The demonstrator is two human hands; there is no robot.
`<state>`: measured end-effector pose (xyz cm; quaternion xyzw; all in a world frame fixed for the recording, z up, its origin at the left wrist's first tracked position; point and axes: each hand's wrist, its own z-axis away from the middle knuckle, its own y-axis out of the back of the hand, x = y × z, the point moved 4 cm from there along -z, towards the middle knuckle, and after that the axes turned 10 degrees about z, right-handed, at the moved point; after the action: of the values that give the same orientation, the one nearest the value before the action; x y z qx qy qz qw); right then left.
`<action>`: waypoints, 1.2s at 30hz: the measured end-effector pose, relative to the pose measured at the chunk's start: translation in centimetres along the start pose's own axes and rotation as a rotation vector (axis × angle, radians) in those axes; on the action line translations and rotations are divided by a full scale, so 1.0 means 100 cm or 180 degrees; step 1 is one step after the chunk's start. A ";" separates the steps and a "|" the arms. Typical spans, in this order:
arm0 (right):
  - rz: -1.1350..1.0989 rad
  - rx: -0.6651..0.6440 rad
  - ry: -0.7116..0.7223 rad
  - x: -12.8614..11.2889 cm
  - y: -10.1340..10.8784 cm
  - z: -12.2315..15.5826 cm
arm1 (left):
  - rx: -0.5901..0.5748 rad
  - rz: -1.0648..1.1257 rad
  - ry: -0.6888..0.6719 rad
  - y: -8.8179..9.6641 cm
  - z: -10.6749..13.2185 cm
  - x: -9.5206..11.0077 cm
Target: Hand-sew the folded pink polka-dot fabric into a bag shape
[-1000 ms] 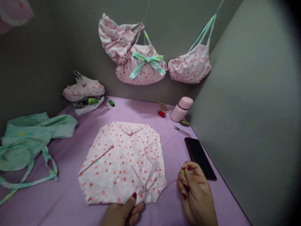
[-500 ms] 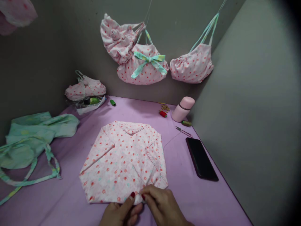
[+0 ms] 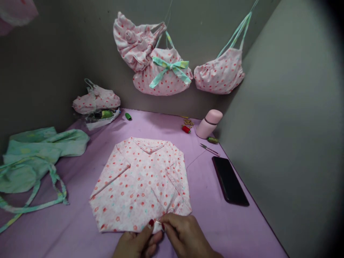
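Observation:
A pink fabric piece (image 3: 139,182) with red dots lies folded flat on the purple table (image 3: 80,222). My left hand (image 3: 138,242) pinches its near edge between thumb and fingers. My right hand (image 3: 185,236) is right beside it, fingers closed on a small needle (image 3: 159,222) at the same edge. A thin thread (image 3: 195,159) trails from the fabric toward the right.
A black phone (image 3: 229,180) lies right of the fabric, with small snips (image 3: 209,149), a pink flask (image 3: 208,124) and red thread spool (image 3: 185,129) behind. Green fabric with straps (image 3: 34,161) lies left. Pink dotted bags (image 3: 163,71) hang on the grey wall.
My right hand moved left from beside the phone, where it was pulling thread, to the fabric's near edge next to my left hand. In the last half second little changed.

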<state>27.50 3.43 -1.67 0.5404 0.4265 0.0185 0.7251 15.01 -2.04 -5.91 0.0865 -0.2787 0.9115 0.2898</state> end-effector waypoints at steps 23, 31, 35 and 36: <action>0.1537 -0.1081 -0.0300 -0.020 0.009 -0.018 | -0.0075 -0.0086 0.0020 0.005 -0.007 -0.004; 0.0559 -0.0391 -0.0186 -0.003 0.007 -0.012 | 0.0056 -0.0048 -0.0049 0.000 -0.002 -0.001; 0.0069 -0.0303 -0.0155 0.003 0.006 -0.010 | 0.0074 -0.0070 -0.0071 0.001 -0.003 -0.002; -0.0037 -0.0292 -0.0169 0.004 0.006 -0.011 | 0.0060 -0.0059 -0.0077 0.001 -0.003 -0.002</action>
<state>27.34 4.71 -1.47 0.5043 0.4090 0.0195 0.7602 15.15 -2.03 -6.31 0.1028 -0.2727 0.9103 0.2940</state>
